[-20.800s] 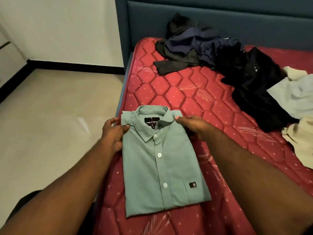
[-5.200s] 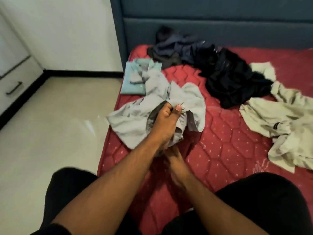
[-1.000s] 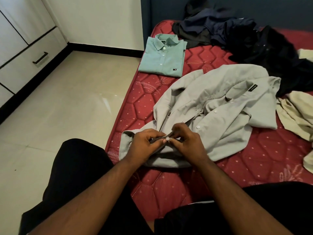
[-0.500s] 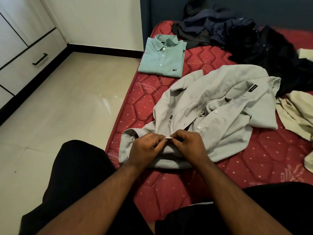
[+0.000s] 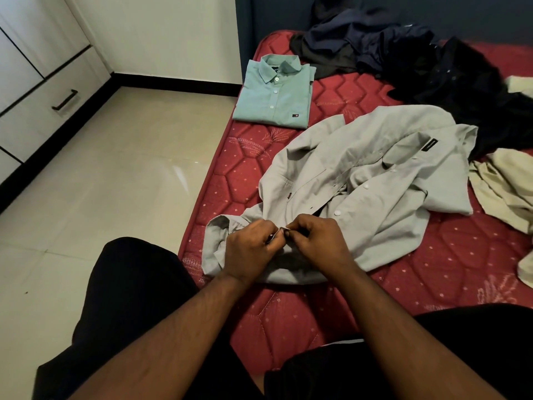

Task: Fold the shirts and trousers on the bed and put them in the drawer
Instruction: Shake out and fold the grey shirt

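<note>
Glossy tiled floor (image 5: 109, 180) meets a black skirting board (image 5: 173, 82).

Two bare forearms are seen from the lower edge of the head view, uncovered from elbow to wrist; no sleeve, watch, ring or band is shown on them; fine hair is visible along the left forearm (image 5: 161, 339) and the right forearm (image 5: 403, 336). The left hand (image 5: 249, 249) and the right hand (image 5: 320, 243) are ungloved. The legs are clothed in plain black fabric, without print or marking; the left leg (image 5: 124, 298) is covered down past the knee; a thin pale strip is seen at the edge of the black cloth on the right leg (image 5: 461, 356).
</note>
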Demonstrator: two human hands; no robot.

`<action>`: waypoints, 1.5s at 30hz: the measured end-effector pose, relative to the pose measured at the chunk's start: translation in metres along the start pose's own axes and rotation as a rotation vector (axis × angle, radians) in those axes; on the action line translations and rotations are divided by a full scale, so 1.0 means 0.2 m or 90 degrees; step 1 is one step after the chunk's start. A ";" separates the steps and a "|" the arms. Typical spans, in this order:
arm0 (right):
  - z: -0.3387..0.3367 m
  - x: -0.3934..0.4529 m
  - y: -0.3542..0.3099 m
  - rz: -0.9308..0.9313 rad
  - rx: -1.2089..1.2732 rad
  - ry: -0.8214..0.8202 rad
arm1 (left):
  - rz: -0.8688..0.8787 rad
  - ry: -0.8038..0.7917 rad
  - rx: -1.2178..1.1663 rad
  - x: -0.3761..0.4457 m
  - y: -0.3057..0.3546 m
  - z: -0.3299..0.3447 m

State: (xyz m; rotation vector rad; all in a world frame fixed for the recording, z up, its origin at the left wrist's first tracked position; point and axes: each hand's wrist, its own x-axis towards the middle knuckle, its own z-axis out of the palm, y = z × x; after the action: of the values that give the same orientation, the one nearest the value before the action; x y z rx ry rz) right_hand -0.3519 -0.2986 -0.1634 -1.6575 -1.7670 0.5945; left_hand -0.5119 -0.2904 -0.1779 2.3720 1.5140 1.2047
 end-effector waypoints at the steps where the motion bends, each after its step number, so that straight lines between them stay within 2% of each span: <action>1: 0.00 0.00 0.00 0.020 0.012 0.004 | 0.014 -0.008 -0.014 0.00 -0.01 0.00; 4: -0.01 0.01 -0.01 0.057 0.054 0.016 | 0.103 -0.027 -0.051 0.00 -0.04 -0.01; 6: 0.01 0.01 -0.02 0.072 0.073 0.032 | 0.120 -0.040 -0.081 -0.01 -0.04 0.00; 8: 0.02 0.00 -0.03 0.072 0.109 0.040 | 0.071 -0.062 -0.120 -0.02 -0.04 -0.01; 10: -0.01 0.01 -0.02 0.023 0.110 -0.005 | -0.024 -0.103 -0.157 -0.02 -0.06 -0.03; 12: -0.08 0.02 0.01 -0.022 -0.013 -0.114 | -0.047 -0.171 -0.116 -0.01 -0.10 -0.07; 14: -0.15 0.05 0.06 -0.051 -0.195 -0.202 | 0.014 -0.247 -0.045 0.02 -0.16 -0.10; 15: -0.17 0.05 0.09 -0.055 -0.235 -0.220 | 0.039 -0.266 -0.021 0.03 -0.18 -0.12; 18: -0.18 0.03 0.15 -0.013 -0.163 -0.201 | 0.072 -0.309 0.025 0.04 -0.19 -0.17; 19: -0.16 0.02 0.15 -0.006 -0.157 -0.192 | 0.061 -0.352 0.062 0.05 -0.18 -0.18; 22: -0.11 0.00 0.16 -0.007 -0.219 -0.125 | -0.056 -0.503 0.181 0.07 -0.08 -0.16; 24: -0.11 0.00 0.15 -0.036 -0.191 -0.066 | -0.118 -0.492 0.215 0.14 0.02 -0.13; 27: -0.13 -0.02 0.15 -0.066 -0.082 -0.026 | -0.088 -0.330 0.230 0.27 0.16 -0.03; 28: -0.14 -0.03 0.15 -0.070 -0.056 -0.014 | -0.099 -0.312 0.188 0.31 0.18 0.00; 30: -0.16 -0.03 0.15 -0.080 -0.045 0.023 | -0.164 -0.356 0.094 0.36 0.20 0.06; 33: -0.17 -0.04 0.15 -0.115 -0.077 0.071 | -0.181 -0.396 0.100 0.32 0.16 0.12; 36: -0.17 -0.03 0.13 -0.151 -0.064 0.091 | -0.186 -0.288 0.036 0.27 0.11 0.12; 38: -0.19 -0.02 0.12 -0.178 -0.026 0.105 | -0.281 -0.240 -0.132 0.28 0.09 0.09; 41: -0.24 0.00 0.10 -0.197 0.020 0.130 | -0.446 -0.224 -0.441 0.30 0.11 0.03; 43: -0.28 0.01 0.08 -0.226 0.020 0.148 | -0.506 -0.231 -0.573 0.31 0.16 -0.02; 45: -0.29 0.02 0.05 -0.257 0.017 0.163 | -0.521 -0.242 -0.636 0.30 0.20 -0.06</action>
State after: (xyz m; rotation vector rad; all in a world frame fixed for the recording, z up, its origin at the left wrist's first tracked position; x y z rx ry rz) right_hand -0.3035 -0.3000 -0.1306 -1.2426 -1.8193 0.2109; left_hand -0.4780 -0.2654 -0.1179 1.0756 1.1254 0.8820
